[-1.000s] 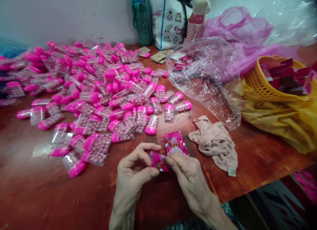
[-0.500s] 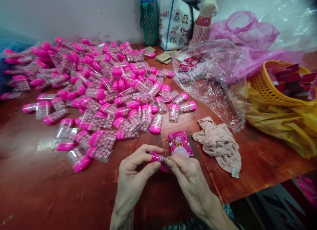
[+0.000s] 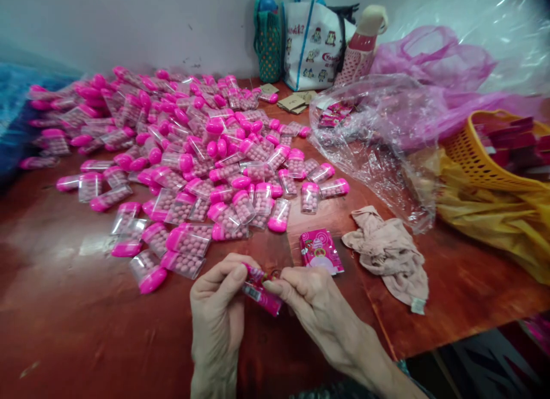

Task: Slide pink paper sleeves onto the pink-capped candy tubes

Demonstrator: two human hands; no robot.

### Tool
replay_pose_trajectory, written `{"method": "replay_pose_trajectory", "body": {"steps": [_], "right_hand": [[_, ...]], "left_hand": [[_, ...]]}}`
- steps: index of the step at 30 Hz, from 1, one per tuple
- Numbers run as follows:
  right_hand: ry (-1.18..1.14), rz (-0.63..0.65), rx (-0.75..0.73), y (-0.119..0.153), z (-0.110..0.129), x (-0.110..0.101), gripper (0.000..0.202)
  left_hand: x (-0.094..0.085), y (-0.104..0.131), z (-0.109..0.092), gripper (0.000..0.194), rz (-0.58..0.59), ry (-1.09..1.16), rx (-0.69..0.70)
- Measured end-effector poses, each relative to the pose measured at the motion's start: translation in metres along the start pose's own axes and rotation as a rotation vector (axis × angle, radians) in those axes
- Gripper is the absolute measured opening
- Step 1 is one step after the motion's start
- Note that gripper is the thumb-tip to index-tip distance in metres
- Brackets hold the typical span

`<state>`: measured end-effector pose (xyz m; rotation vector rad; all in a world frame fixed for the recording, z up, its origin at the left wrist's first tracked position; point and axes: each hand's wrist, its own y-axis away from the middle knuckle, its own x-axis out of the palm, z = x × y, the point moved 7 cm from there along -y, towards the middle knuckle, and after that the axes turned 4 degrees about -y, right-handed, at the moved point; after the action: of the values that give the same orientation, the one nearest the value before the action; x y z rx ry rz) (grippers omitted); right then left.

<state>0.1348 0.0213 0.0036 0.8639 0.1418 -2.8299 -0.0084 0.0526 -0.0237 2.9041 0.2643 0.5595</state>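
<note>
Left hand (image 3: 218, 301) pinched on little pink packet (image 3: 263, 296), right hand (image 3: 315, 293) clamped on it too, thumb across top edge. Packet's held over counter (image 3: 94, 336), roughly 6 o'clock in view. Going out from packet: similar printed packets (image 3: 322, 251) lying flat at 2 o'clock, crumpled beige cloth (image 3: 389, 250) between 2 and 3, massive heap of pink-capped bottles (image 3: 175, 161) at 11, yellow basket (image 3: 478, 158) way out at 2.

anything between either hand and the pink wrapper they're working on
Nothing visible: the left hand and right hand both hold the wrapper directly. The cloth lies off to the right, and the nearest bottles lie beyond the left hand.
</note>
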Motion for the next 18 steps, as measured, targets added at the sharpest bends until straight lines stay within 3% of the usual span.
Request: {"method": "replay_pose_trajectory", "body": {"steps": [3,5,7,10,15,18], "right_hand": [[0.166,-0.085,-0.035,-0.014,0.0,-0.013,0.023],[0.347,-0.133,-0.04,-0.034,-0.003,-0.021,0.021],[0.559,-0.138,-0.05,-0.054,-0.007,-0.021,0.022],[0.731,-0.073,-0.097,-0.067,-0.012,-0.006,0.044],[0.757,-0.044,-0.279,-0.028,0.007,0.021,0.049],[0.655,-0.031,-0.347,-0.007,0.02,0.025,0.049]], "left_hand": [[-0.025,-0.002,0.005,0.008,-0.314,0.075,-0.068],[-0.036,-0.001,0.007,0.011,-0.446,0.116,-0.082],[-0.04,-0.002,0.007,0.011,-0.483,0.153,-0.09],[-0.042,-0.003,0.009,0.01,-0.492,0.206,-0.098],[-0.049,-0.003,0.003,0.01,-0.498,0.211,-0.014],[-0.053,-0.001,-0.002,0.008,-0.507,0.173,0.027]]}}
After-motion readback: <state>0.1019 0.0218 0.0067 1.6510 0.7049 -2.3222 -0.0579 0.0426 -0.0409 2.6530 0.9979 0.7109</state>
